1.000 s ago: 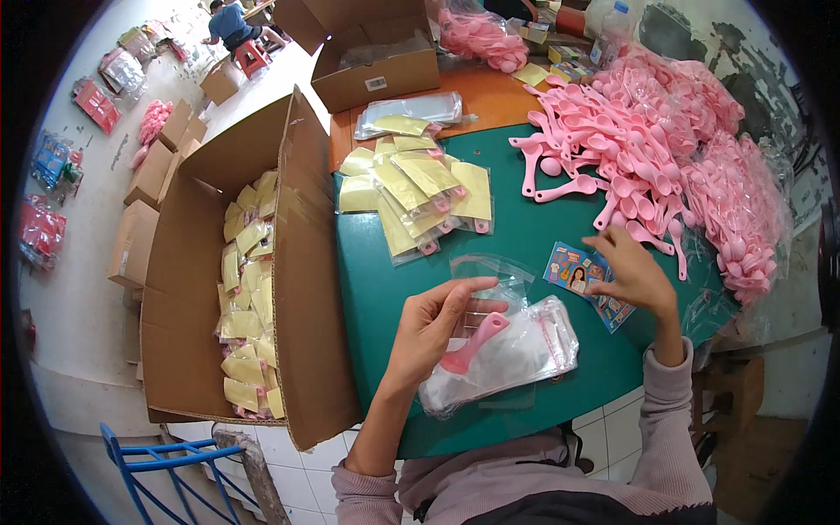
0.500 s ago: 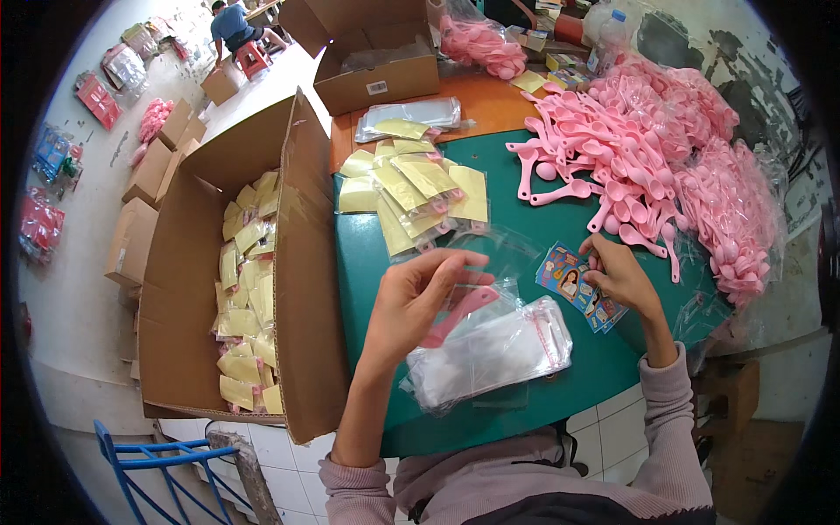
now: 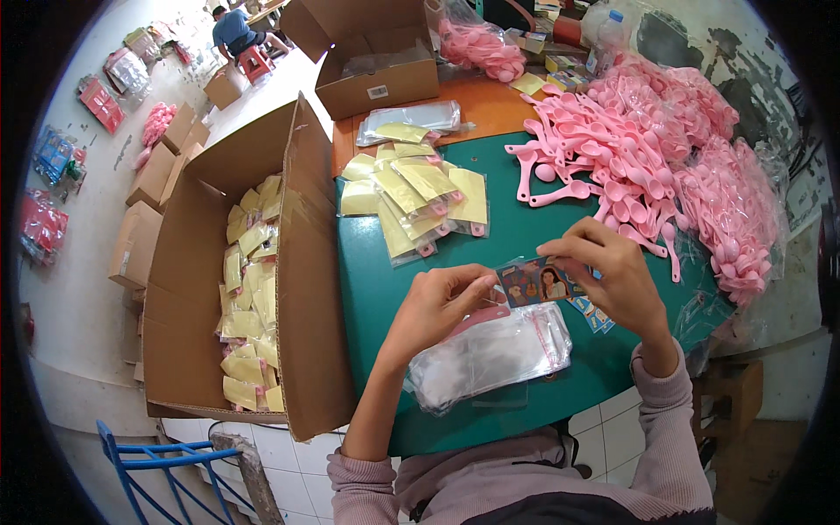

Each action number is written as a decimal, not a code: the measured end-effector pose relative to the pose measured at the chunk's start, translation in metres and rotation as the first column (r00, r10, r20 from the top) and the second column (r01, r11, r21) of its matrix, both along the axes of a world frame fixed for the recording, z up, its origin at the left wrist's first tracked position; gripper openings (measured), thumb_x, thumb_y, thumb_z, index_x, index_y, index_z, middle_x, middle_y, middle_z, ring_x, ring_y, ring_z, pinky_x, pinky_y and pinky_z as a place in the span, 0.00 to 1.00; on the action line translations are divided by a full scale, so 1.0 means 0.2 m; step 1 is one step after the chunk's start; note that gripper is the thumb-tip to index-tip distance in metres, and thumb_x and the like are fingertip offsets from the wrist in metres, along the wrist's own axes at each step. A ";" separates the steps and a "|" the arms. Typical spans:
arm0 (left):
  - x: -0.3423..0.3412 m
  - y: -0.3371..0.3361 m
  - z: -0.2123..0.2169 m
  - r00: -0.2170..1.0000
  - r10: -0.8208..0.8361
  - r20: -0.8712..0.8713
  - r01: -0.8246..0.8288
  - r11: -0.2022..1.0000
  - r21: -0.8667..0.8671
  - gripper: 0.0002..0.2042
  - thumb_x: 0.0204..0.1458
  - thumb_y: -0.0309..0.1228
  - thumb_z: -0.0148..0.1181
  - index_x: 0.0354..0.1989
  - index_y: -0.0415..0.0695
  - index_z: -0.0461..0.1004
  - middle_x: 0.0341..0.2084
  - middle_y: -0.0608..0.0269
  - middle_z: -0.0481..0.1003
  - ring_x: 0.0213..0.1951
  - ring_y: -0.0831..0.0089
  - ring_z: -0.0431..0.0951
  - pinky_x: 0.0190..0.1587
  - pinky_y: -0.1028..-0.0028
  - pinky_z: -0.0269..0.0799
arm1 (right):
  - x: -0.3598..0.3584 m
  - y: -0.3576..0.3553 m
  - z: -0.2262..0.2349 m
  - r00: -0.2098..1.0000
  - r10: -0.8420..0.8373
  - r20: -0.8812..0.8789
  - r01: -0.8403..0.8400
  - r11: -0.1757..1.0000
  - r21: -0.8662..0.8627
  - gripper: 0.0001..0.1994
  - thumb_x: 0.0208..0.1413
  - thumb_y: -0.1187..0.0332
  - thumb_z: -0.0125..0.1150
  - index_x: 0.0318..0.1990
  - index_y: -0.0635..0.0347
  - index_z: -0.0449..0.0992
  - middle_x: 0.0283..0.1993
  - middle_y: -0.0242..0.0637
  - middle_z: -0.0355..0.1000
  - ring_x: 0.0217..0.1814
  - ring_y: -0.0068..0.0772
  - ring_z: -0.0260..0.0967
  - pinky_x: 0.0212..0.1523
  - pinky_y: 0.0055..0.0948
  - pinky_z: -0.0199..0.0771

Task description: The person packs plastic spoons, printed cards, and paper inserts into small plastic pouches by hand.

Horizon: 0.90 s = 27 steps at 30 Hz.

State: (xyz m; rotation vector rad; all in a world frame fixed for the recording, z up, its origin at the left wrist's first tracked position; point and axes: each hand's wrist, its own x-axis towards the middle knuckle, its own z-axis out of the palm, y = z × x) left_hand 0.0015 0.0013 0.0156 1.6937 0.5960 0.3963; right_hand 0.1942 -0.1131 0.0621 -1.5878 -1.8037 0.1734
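Note:
My left hand (image 3: 436, 308) pinches a clear plastic bag with a pink spoon (image 3: 486, 315) inside it, above the table. Between the fingers of my right hand (image 3: 611, 269) is a colourful printed card (image 3: 532, 282), its left end right at the bag's edge; whether it is inside the bag I cannot tell. Below both hands lies a stack of clear plastic bags (image 3: 490, 360). Several more printed cards (image 3: 598, 317) rest on the table under my right hand, which partly hides them.
Loose pink spoons (image 3: 604, 157) heap at the far right beside bagged ones (image 3: 735, 219). Finished-looking packets with yellow backing (image 3: 424, 184) lie on the green table (image 3: 367, 289). A tall carton (image 3: 315, 262) of similar packets stands left. A person (image 3: 232, 31) sits far off.
My right hand has lifted a card from the table and brought it left to the bag. My left hand has moved slightly right and down, still holding the bag with the spoon.

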 end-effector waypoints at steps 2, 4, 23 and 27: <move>0.00 0.00 0.00 1.000 -0.009 -0.027 0.012 0.993 0.115 0.13 0.54 0.34 0.52 0.38 0.36 0.74 0.24 0.56 0.77 0.29 0.71 0.79 0.34 0.77 0.72 | -0.01 0.01 -0.02 0.999 0.021 -0.030 -0.021 1.000 -0.008 0.09 0.45 0.79 0.58 0.36 0.60 0.75 0.30 0.37 0.67 0.29 0.32 0.68 0.29 0.26 0.68; 0.00 -0.02 0.01 0.998 -0.023 -0.056 0.035 0.974 0.223 0.13 0.54 0.35 0.52 0.37 0.36 0.74 0.24 0.53 0.77 0.28 0.69 0.79 0.32 0.76 0.71 | -0.02 0.02 -0.04 0.998 0.033 -0.059 -0.034 0.999 -0.019 0.10 0.43 0.80 0.59 0.35 0.58 0.76 0.30 0.35 0.68 0.29 0.29 0.67 0.29 0.24 0.67; -0.16 0.09 -0.10 0.981 -0.134 0.138 0.159 0.970 -0.184 0.33 0.46 0.34 0.63 0.59 0.40 0.54 0.34 0.55 0.75 0.39 0.74 0.74 0.43 0.76 0.68 | 0.06 0.07 -0.24 0.729 -0.123 -0.674 -0.202 0.901 -0.384 0.11 0.43 0.71 0.65 0.21 0.60 0.66 0.24 0.26 0.67 0.29 0.13 0.62 0.29 0.18 0.64; -0.15 0.08 -0.11 0.981 0.021 0.191 0.022 0.976 -0.217 0.30 0.48 0.28 0.61 0.59 0.41 0.55 0.33 0.56 0.76 0.37 0.75 0.74 0.43 0.77 0.68 | 0.03 0.08 -0.22 0.500 -0.176 -0.848 -0.327 0.868 -0.373 0.13 0.44 0.65 0.66 0.22 0.61 0.68 0.23 0.25 0.67 0.28 0.12 0.60 0.30 0.17 0.64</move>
